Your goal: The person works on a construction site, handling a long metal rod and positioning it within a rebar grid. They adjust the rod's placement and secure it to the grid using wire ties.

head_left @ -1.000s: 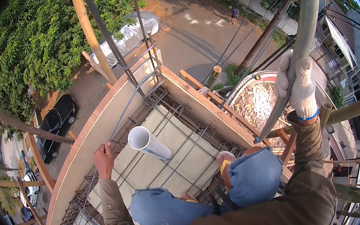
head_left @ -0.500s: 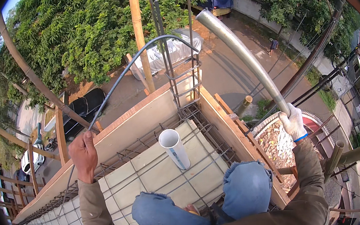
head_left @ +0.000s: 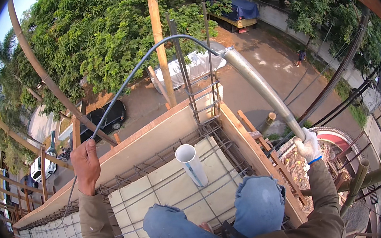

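Observation:
My bare left hand [head_left: 86,166] is closed around a thin blue-grey hose [head_left: 139,67], which arches up and away over the formwork. My right hand [head_left: 307,145], in a white knit glove with a blue cuff, grips the near end of a silvery metal tube [head_left: 261,84]. The tube slants up and away to the left. At its far end the hose tip meets the tube's mouth; whether it goes inside I cannot tell. Between my hands, a white plastic pipe [head_left: 191,166] stands upright through the rebar mesh [head_left: 161,188].
Wooden formwork boards [head_left: 145,133] frame the rebar and cream panels below my knees. Vertical rebar [head_left: 183,73] rises at the far corner. Bamboo poles [head_left: 44,70] surround me. Far below are a road, a black car [head_left: 108,117], a covered vehicle [head_left: 194,68] and trees.
The tube's far end has come down, and the hose tip now meets it; they were apart before. The whole view has shifted slightly. Both hands keep their grips.

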A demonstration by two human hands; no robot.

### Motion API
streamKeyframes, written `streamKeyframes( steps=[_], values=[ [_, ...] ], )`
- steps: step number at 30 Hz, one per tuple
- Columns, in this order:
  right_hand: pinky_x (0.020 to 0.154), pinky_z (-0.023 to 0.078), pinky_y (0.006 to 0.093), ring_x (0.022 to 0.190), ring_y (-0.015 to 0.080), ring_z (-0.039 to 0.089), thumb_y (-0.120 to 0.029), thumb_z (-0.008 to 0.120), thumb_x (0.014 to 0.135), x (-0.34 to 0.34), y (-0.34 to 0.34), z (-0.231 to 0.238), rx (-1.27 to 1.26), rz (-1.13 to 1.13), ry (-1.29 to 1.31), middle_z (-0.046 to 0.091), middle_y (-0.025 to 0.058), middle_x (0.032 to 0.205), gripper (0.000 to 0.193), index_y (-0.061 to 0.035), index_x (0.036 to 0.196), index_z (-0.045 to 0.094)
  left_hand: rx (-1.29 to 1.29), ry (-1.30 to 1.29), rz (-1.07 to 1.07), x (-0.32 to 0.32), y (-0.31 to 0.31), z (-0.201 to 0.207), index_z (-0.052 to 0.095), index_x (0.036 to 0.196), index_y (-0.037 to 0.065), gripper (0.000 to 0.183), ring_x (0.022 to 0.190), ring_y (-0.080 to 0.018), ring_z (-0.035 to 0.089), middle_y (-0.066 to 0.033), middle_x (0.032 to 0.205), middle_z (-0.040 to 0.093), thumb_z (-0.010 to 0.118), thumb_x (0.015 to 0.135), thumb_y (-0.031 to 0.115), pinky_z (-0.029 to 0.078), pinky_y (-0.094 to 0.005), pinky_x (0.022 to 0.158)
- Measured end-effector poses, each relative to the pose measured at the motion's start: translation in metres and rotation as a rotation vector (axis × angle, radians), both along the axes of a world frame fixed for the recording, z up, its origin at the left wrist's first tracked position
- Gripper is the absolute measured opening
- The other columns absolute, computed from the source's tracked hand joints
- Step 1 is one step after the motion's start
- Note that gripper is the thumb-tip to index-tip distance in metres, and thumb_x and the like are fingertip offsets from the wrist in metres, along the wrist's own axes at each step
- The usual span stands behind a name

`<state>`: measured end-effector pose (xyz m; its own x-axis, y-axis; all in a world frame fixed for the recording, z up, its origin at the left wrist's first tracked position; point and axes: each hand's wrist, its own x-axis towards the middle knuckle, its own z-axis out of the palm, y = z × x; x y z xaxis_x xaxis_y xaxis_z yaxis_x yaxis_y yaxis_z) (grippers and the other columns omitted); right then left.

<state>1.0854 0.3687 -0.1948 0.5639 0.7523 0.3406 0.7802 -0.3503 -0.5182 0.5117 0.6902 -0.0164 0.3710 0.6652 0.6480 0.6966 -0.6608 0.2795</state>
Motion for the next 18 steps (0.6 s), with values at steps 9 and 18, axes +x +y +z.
streamKeyframes(
  steps=[9,18],
  values=[
    [0.061,0.046,0.0471,0.067,0.045,0.06,-0.021,0.067,0.076,-0.008,0.007,0.001,0.031,0.026,0.056,0.057,0.024,0.068,0.025,-0.0004,0.088,0.06,0.007,0.027,0.004,-0.003,-0.001,0.002,0.041,0.069,-0.002,0.056,0.054,-0.0279,0.029,-0.014,0.059,0.03,0.047,0.109,0.039,0.027,-0.0422,0.053],
    [0.059,0.05,0.0402,0.063,0.0341,0.065,-0.025,0.072,0.081,-0.009,0.007,-0.007,-0.002,0.092,0.069,0.062,0.0175,0.068,0.026,-0.0027,0.09,0.063,-0.105,0.013,0.025,-0.02,-0.001,-0.009,0.037,0.069,0.0,0.058,0.06,-0.0134,0.025,-0.0016,0.06,0.028,0.047,0.11,0.041,0.021,-0.0368,0.053]
  ],
)
